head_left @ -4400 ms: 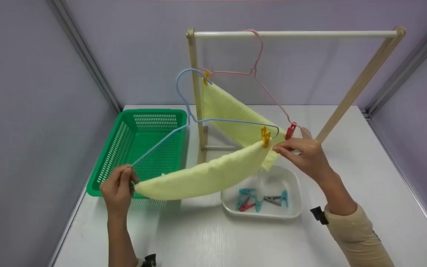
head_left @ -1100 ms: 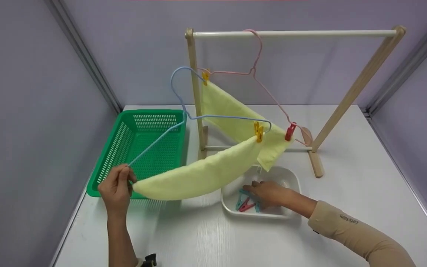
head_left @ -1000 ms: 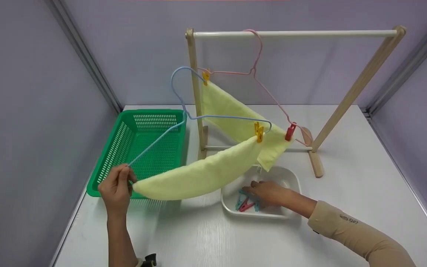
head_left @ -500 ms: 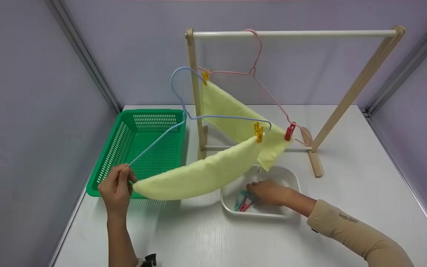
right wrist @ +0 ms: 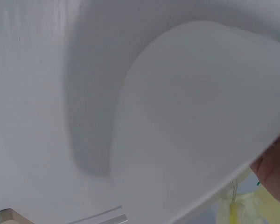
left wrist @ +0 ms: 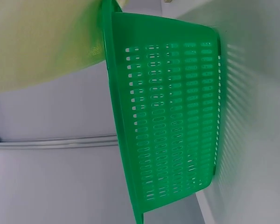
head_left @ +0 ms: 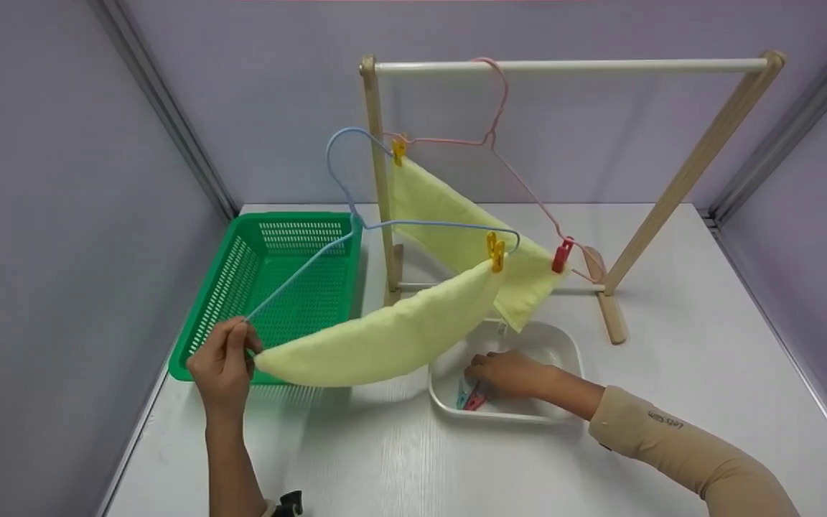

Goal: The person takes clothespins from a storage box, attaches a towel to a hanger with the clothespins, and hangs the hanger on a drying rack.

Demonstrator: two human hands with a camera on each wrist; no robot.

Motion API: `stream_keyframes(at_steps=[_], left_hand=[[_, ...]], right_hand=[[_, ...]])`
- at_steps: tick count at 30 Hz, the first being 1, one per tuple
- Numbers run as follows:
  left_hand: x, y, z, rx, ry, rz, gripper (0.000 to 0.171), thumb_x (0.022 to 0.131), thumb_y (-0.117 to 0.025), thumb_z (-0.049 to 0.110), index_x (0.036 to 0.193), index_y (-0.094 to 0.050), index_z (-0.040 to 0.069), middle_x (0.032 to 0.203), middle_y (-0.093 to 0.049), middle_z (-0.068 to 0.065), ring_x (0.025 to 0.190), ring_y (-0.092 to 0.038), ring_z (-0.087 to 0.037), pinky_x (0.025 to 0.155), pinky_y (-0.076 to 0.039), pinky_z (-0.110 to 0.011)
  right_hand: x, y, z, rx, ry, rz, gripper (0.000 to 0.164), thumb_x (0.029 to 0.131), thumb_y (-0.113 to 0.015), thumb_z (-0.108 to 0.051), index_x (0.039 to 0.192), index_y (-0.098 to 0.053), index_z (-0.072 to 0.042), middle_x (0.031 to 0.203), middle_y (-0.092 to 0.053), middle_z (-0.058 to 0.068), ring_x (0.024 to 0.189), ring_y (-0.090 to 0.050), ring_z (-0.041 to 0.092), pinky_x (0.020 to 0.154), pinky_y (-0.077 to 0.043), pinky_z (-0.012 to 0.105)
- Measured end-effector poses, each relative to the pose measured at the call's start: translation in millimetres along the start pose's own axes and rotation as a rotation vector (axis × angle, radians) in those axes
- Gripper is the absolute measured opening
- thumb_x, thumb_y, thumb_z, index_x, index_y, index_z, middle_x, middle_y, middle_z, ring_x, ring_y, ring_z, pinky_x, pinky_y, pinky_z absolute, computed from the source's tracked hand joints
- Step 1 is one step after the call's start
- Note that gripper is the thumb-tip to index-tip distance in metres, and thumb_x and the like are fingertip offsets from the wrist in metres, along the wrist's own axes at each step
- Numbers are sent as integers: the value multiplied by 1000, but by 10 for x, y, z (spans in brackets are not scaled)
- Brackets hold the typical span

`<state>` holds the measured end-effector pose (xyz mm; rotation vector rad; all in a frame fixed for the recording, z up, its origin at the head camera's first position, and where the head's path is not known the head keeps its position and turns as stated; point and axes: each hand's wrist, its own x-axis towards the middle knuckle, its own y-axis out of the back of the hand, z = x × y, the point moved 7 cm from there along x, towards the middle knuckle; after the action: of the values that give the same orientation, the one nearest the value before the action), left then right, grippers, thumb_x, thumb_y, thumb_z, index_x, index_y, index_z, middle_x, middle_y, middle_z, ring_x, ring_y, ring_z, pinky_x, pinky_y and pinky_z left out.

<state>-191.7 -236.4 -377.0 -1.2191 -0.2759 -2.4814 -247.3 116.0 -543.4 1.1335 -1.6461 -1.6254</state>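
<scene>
My left hand (head_left: pixel 223 362) pinches the lower left end of a blue hanger (head_left: pixel 306 269) together with a corner of a pale yellow cloth (head_left: pixel 385 341). A yellow clothespin (head_left: pixel 495 253) fastens the cloth's other corner to the hanger's right end, and the cloth sags between. My right hand (head_left: pixel 510 373) reaches down into a white basin (head_left: pixel 564 413), fingers bent over the clothespins. A red clothespin (head_left: pixel 474 401) and a teal clothespin (head_left: pixel 462 396) show beside its fingertips; the others there are hidden. I cannot tell whether the fingers hold one.
Behind, a pink hanger (head_left: pixel 449 141) hangs from the white bar (head_left: pixel 636 67) of a wooden rack, a second yellow cloth (head_left: pixel 442 208) pinned to it by yellow and red clothespins. The green basket (head_left: pixel 205 316) stands at the left, under the blue hanger.
My right hand has gone from the cloth's right end down into the basin, where its fingers shifted the clothespins. The left hand keeps its hold; hanger and cloth have drifted slightly left.
</scene>
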Motion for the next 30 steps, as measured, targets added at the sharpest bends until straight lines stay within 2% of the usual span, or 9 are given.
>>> stream_keyframes(at_steps=[5,10,13,16,19,21,24,27,30], left_hand=[[-4,11,-7,9,-1,5,26,94,-52,8,80,-59,-13,57,-53,-10,35,-39,-7,34,-30,-14],[-12,18,-19,4,5,4,24,94,-52,6,79,-58,-13,57,-53,-11,35,-38,-7,34,-30,-14],[-11,19,-26,-3,16,2,23,94,-52,4,79,-58,-13,57,-52,-11,34,-37,-7,34,-30,-14],[-5,16,-27,-5,22,1,23,94,-52,3,78,-58,-12,57,-52,-11,34,-37,-8,33,-30,-14],[1,14,-21,1,20,3,23,94,-52,4,78,-57,-12,57,-52,-11,34,-37,-8,34,-30,-14],[0,13,-18,6,17,5,24,94,-52,5,77,-57,-12,57,-52,-11,35,-38,-8,34,-30,-14],[-4,13,-17,9,15,7,25,94,-52,6,77,-57,-12,57,-52,-11,35,-38,-8,34,-30,-14],[-9,14,-16,11,13,10,25,94,-53,6,77,-57,-12,57,-52,-11,35,-38,-8,34,-30,-14],[-10,16,-13,20,11,12,25,94,-53,6,77,-57,-12,57,-52,-11,35,-37,-8,34,-30,-14]], right_hand=[[-23,23,-11,-53,18,2,25,75,-73,-12,97,-60,-10,85,-53,3,72,-55,18,51,-44,30],[-28,6,25,-37,-19,-49,16,76,-69,-8,87,-59,-11,79,-49,2,65,-52,18,50,-43,32],[-36,9,29,-29,-17,-36,11,78,-67,-7,82,-57,-10,75,-47,2,61,-51,18,50,-43,32],[-48,17,27,-12,-16,-29,8,83,-63,-6,85,-55,-7,75,-47,4,62,-53,20,52,-44,33],[-61,5,61,46,-52,-66,12,85,-60,-3,95,-54,-4,79,-51,6,69,-56,23,59,-47,35],[-76,-9,98,101,-92,-102,20,83,-62,0,101,-53,-3,82,-54,7,74,-57,23,62,-47,36],[-102,-12,155,157,-145,-132,23,77,-66,3,97,-55,-3,80,-56,7,75,-57,23,64,-47,36],[-121,13,194,137,-160,-131,19,72,-68,5,86,-59,-3,77,-57,6,73,-56,21,65,-47,35],[-138,44,222,102,-167,-125,13,72,-67,4,80,-62,-4,74,-56,4,69,-54,20,64,-46,34]])
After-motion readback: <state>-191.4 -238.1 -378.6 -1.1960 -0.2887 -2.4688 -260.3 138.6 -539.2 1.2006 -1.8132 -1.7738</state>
